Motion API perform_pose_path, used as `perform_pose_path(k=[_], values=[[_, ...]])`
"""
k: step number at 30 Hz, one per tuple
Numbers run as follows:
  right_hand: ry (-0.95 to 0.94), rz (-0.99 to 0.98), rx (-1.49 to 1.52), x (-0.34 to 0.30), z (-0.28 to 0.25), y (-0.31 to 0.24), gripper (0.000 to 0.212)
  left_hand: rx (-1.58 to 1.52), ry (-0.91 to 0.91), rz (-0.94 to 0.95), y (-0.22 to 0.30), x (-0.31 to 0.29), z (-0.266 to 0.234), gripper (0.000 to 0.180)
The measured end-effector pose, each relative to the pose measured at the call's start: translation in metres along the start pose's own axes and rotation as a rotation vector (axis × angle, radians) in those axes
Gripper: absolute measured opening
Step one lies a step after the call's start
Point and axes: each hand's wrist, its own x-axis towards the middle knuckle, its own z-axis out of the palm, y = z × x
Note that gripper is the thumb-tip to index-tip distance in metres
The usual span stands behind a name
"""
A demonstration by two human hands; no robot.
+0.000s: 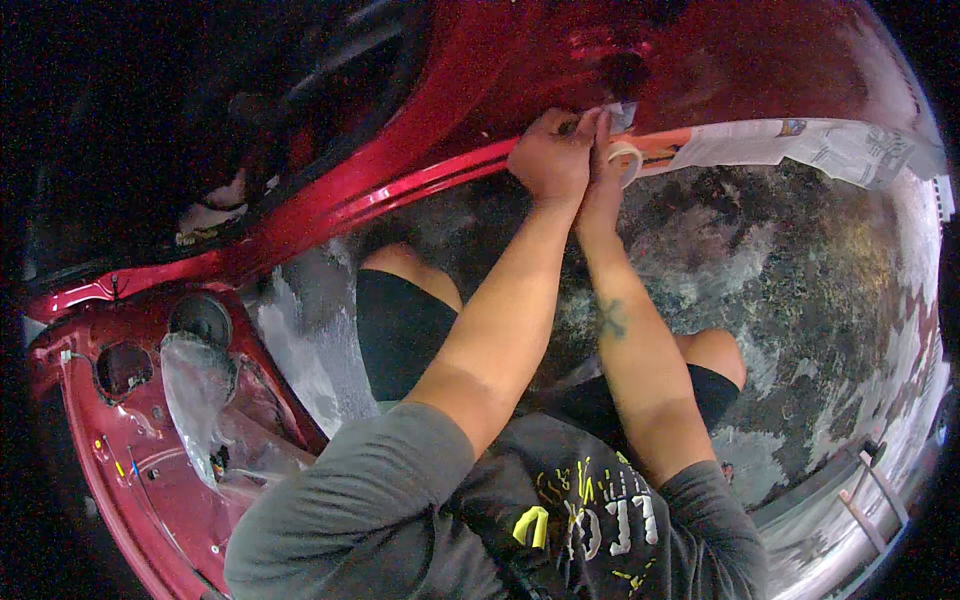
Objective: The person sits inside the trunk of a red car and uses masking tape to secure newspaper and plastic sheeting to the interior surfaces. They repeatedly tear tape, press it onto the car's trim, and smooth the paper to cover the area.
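Observation:
Both hands meet at the lower edge of a red car body panel (700, 65). My left hand (553, 155) is closed in a fist-like grip with its fingertips against the panel; whatever they pinch is hidden. Right beside it, touching, my right hand (600, 190) is closed with its thumb side up. A pale roll of masking tape (627, 160) shows as a ring at the right hand's outer side, held there. From near the hands, a strip of newspaper (800, 148) runs rightward along the panel's bottom edge. A small pale piece (624, 115) lies on the panel just above the fingertips.
On the left, an open red car door (150, 500) with torn clear plastic sheeting (200, 400) stands beside my left arm. The red door sill (400, 190) curves toward the dark cabin. Below is stained concrete floor (780, 260). A metal frame (870, 510) stands at lower right.

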Motion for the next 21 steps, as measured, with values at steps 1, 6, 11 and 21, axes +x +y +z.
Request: perform_pose_path(k=[1,6,11,21], values=[[0.013,-0.046,-0.020,0.002,0.001,-0.004,0.083,0.041,0.043,0.030,-0.003,0.002,-0.004,0.035],[-0.199,0.183,-0.310,0.010,-0.009,-0.010,0.096,0.109,0.113,0.229,-0.020,0.012,-0.006,0.048],[-0.037,0.120,-0.328,0.012,-0.004,-0.014,0.101,0.303,0.126,0.233,-0.043,0.023,-0.027,0.058],[-0.090,0.224,-0.293,0.019,-0.003,-0.021,0.108,0.308,0.045,0.078,-0.048,0.024,-0.040,0.059]])
